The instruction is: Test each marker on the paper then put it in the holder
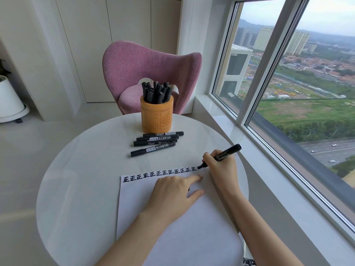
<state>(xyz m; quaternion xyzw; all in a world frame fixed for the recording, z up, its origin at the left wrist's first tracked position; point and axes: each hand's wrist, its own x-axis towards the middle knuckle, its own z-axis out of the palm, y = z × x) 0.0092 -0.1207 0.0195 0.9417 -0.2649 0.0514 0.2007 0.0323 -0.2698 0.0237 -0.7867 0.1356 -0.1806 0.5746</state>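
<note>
A white sheet of paper [153,223] lies on the round white table [80,179], with a row of black characters along its top edge. My right hand [219,164] grips an uncapped black marker [228,152], its tip touching the paper at the right end of that row. My left hand [174,192] rests flat on the paper, and something small and dark peeks out under its fingers. Several capped black markers [155,144] lie side by side beyond the paper. Behind them stands an orange carved holder [156,117] with several markers upright in it.
A pink upholstered chair [149,72] stands just behind the table. A large window [288,83] and its white sill run along the right side. A white round planter [9,100] sits on the floor at far left.
</note>
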